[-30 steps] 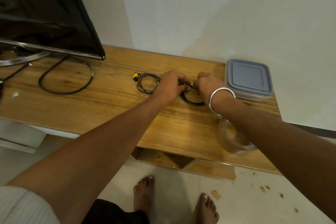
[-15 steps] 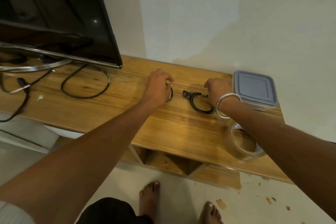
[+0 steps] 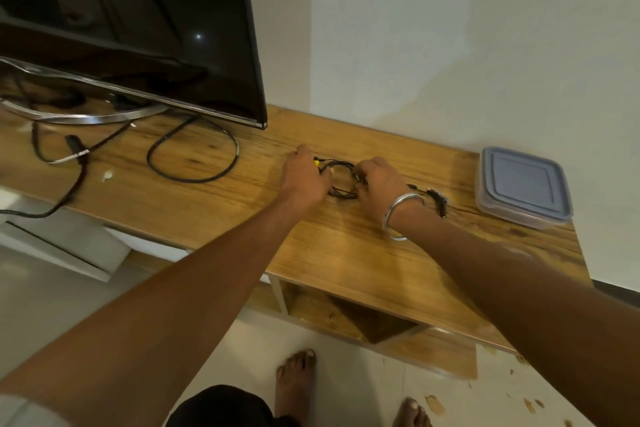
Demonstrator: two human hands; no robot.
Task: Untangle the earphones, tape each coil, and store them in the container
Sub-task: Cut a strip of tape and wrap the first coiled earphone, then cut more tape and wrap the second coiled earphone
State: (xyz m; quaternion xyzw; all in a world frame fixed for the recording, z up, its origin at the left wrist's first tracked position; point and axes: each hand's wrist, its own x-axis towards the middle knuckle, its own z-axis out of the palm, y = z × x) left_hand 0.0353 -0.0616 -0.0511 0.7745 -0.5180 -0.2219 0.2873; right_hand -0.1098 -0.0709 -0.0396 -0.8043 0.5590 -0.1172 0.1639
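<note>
A coil of thin black earphone wire with yellow earbuds [image 3: 341, 180] lies on the wooden table [image 3: 346, 253] between my hands. My left hand [image 3: 306, 177] grips its left side by the yellow buds. My right hand [image 3: 379, 185], with a metal bangle on the wrist, pinches the coil's right side. A second black earphone coil [image 3: 438, 199] lies just right of my right wrist, partly hidden by it. The grey-lidded plastic container [image 3: 523, 187] stands shut at the table's far right.
A black TV screen [image 3: 138, 28] on a metal stand [image 3: 86, 116] fills the left, with a looped black cable [image 3: 194, 158] and other cords on the wood. A white wall runs behind. My bare feet stand on the floor below the table's front edge.
My right hand left the second coil and moved left to join my left hand on the yellow-bud coil. The view shifted; the tape roll near the table's front edge is out of sight.
</note>
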